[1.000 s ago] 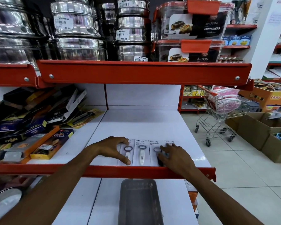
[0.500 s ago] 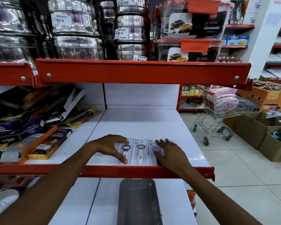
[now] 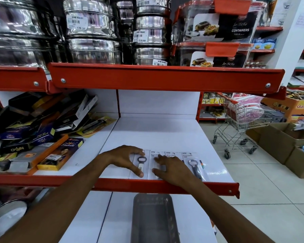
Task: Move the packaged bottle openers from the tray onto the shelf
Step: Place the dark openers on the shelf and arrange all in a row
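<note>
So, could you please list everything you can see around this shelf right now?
packaged bottle openers: four, white cards, side by side at the shelf's front
shelf: one, white with red edge
tray: one, grey, on the lower shelf, looks empty
steel tins: several, silver, stacked on the upper shelf
containers: two, clear with orange lids, upper right
boxed goods: many, mixed colours, piled at left
shopping cart: one, metal, aisle at right
cardboard boxes: several, brown, floor at right
hands: left hand and right hand, flat on the cards

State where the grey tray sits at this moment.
In the head view, the grey tray sits bottom centre on the lower white shelf, below the red shelf edge, between the person's two forearms.
</note>
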Tool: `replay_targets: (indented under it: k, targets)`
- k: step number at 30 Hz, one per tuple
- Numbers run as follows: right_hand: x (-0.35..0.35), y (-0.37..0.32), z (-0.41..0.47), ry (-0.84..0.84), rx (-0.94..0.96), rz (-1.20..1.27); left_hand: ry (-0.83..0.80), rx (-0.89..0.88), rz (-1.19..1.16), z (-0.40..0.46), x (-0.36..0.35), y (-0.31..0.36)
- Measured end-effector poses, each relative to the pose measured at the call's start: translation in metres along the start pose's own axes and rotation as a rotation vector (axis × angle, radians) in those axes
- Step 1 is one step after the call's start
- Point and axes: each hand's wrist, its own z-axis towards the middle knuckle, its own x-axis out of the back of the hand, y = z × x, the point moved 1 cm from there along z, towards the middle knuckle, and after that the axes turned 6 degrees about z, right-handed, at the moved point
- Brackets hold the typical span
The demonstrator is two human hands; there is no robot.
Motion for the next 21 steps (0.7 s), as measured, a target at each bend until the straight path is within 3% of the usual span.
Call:
replay_targets:
  k: [21]
  targets:
    - [-0.0013, -0.0013, -0.0039, 0.022, -0.018, 0.037, 0.028, 0.026, 0.021, -0.0087, -0.0053, 0.0023]
